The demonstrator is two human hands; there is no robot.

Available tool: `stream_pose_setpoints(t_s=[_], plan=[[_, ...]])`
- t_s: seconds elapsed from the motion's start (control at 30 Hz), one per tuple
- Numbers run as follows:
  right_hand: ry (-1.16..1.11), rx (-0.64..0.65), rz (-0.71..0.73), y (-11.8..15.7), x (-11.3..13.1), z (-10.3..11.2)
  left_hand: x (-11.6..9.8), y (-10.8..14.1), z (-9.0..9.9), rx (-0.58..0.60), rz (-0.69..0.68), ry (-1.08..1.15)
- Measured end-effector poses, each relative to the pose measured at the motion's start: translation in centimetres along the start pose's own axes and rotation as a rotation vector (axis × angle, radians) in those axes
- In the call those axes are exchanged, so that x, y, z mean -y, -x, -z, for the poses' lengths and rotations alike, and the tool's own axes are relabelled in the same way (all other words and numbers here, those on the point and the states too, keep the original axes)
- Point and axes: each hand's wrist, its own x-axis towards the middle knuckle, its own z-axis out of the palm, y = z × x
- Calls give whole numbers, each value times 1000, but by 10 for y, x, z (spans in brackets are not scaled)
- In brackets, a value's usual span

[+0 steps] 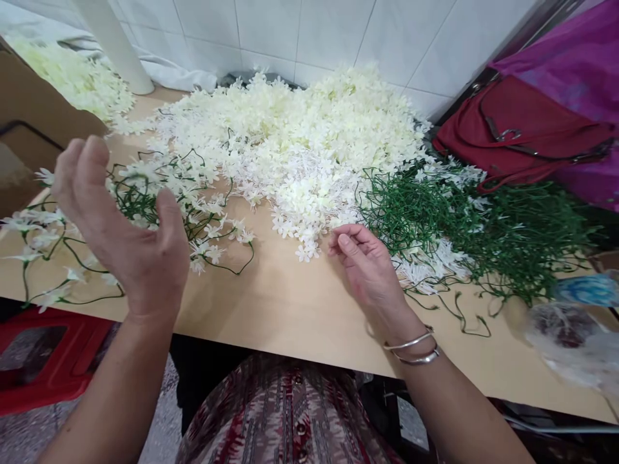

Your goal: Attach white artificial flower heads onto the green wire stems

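My left hand (pixel 130 238) is raised over the left side of the table, its thumb and fingers apart and nothing seen in it. Below and around it lie green stems with white flowers attached (pixel 213 248), in a loose tangle. My right hand (pixel 362 261), wearing two silver bangles, is curled with the thumb against the fingers. Its fingertips are beside the near edge of a heap of loose white artificial flowers (pixel 304 193); anything pinched there is too small to make out. Just right of that hand is a tangled pile of bare green stems (pixel 411 206).
Cream petals (pixel 358 116) are heaped against the tiled wall (pixel 329 32). A red handbag (pixel 522 129) stands at the back right, plastic bags (pixel 565 328) at the right edge. On the left are a cardboard box (pixel 43 109), a white pipe (pixel 116 45) and a red stool (pixel 53 361).
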Motion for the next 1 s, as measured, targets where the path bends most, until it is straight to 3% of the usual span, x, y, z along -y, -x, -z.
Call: stream_pose_setpoints(t_s=[0.07, 0.13, 0.17, 0.3, 0.4, 0.47, 0.57, 0.7, 0.87, 1.0], plan=[[125, 15, 40, 1, -2, 0, -5, 11, -4, -126, -183, -206], [285, 40, 102, 3, -5, -1, -17, 26, -15, -42, -236, -181], [381, 67, 141, 3, -8, -3, -23, 34, -22, -66, -274, -109], [819, 217, 337, 2, -15, -10, -36, 49, -48, 320, -204, 34], [970, 239, 391, 2, -16, -13, -33, 49, -60, 564, -205, 93], [938, 229, 368, 2, -15, -12, -30, 49, -67, 681, -265, 161], [778, 185, 331, 4, -15, -8, -27, 53, -76, 765, -345, 273], [547, 119, 228, 4, -17, -4, -27, 59, -82, 805, -208, 379], [396, 96, 112, 5, -19, -7, -27, 61, -80, 783, -87, 420], [456, 93, 146, 7, -15, -8, -30, 59, -76, 715, -22, 403]])
